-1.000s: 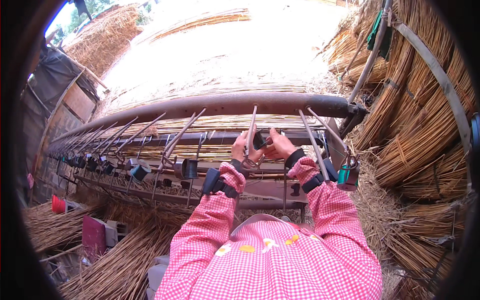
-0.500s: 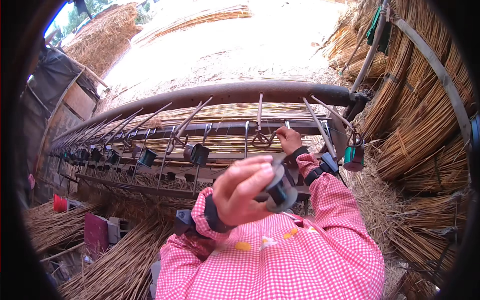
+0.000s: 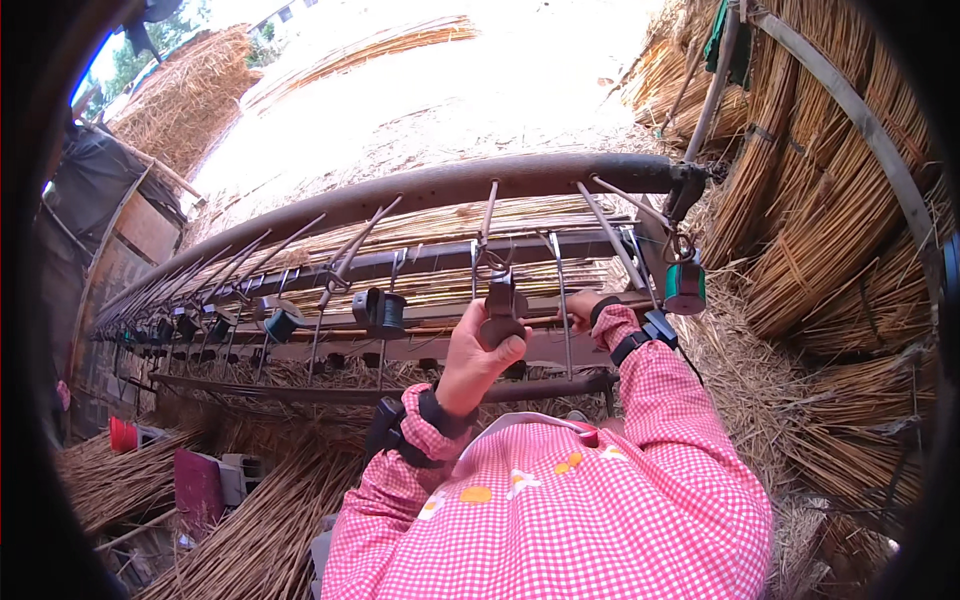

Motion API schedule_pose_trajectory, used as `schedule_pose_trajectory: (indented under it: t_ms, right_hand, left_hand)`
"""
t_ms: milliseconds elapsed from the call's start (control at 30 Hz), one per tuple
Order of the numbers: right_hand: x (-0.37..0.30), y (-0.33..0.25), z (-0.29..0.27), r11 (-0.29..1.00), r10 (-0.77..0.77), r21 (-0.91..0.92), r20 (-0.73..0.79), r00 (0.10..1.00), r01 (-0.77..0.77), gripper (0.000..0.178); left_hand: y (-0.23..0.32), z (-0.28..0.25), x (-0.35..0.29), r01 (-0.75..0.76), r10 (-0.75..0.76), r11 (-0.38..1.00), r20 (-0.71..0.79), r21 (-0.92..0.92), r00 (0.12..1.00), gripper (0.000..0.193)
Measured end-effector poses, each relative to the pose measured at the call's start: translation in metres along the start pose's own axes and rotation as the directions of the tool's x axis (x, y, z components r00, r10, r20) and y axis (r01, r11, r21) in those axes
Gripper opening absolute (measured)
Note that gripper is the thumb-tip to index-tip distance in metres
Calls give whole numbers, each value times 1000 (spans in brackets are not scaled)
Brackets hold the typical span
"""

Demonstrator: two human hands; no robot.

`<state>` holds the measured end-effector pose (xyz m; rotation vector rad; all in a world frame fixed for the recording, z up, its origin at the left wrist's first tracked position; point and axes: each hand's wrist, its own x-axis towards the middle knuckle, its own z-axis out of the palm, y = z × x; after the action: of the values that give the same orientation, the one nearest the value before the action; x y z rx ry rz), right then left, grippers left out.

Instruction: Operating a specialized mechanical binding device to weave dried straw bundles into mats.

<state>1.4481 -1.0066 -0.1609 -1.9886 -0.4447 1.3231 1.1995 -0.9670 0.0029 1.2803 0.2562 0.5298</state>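
My left hand (image 3: 472, 360) grips a dark spool (image 3: 504, 302), thumb and fingers round its sides, just below a metal hook (image 3: 490, 258) on the loom-like frame. To its right, my right hand (image 3: 582, 310) is beside an upright metal rod (image 3: 563, 300), with its fingers drawn together. Whatever lies between those fingers is too small to make out. A spool of dark thread (image 3: 380, 313) hangs left of my left hand. On the far right hangs a green spool (image 3: 685, 287), beyond my right wrist.
A thick brown beam (image 3: 440, 180) crosses the frame, with several hooked rods and spools along it. Reed bundles (image 3: 820, 200) lean at the right. Loose reeds (image 3: 270, 500), a maroon board (image 3: 198, 490) and a red reel (image 3: 122, 434) lie at lower left.
My left hand has moved away from my chest to the frame, taking the spool under the hook. My right hand has come down from near the hook to beside the rod.
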Motion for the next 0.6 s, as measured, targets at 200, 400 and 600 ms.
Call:
schedule_pose_trajectory:
  t_ms: [200,400,600]
  right_hand:
    - [-141,33,-1,869,-391,-287,100,915,402,27]
    - [-232,71,23,341,-839,885,134,527,318,39]
    - [-244,87,21,217,-573,906,-184,799,365,63]
  left_hand:
    - [-47,22,29,229,-233,972,331,53,914,44]
    - [-48,128,77,-436,410,900,363,-12,837,86]
    - [-45,198,89,-7,128,859,202,-511,971,20]
